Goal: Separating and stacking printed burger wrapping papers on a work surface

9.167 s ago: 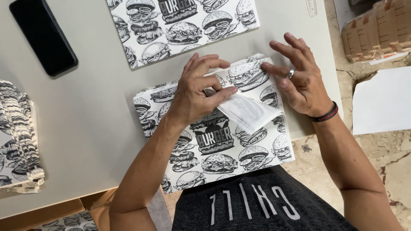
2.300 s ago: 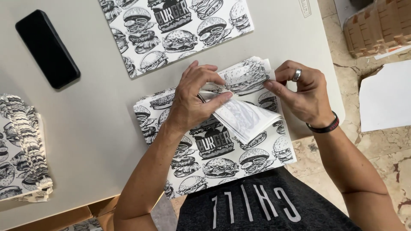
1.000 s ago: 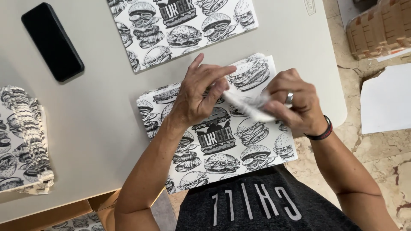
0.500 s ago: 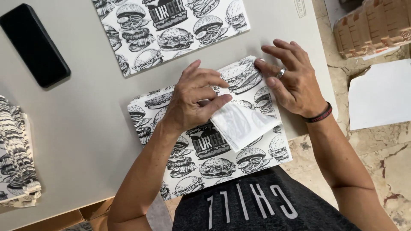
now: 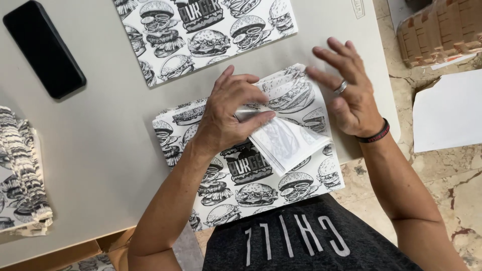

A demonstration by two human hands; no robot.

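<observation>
A stack of black-and-white burger-printed paper sheets lies at the near edge of a grey table. The top sheet's corner is folded over into a white flap. My left hand presses flat on that fold, fingers pointing right. My right hand hovers open with fingers spread just right of the flap, above the sheet's upper right corner, holding nothing. It wears a ring and a dark wristband.
A second burger-printed sheet lies further up the table. A black phone rests at the upper left. Folded printed papers pile at the left edge. Right of the table, cardboard pieces and a white sheet lie on the stone floor.
Over the frames both hands folded the sheet's corner inward; the right hand pinched it a second ago, then let go and now lifts open while the left keeps pressing the fold.
</observation>
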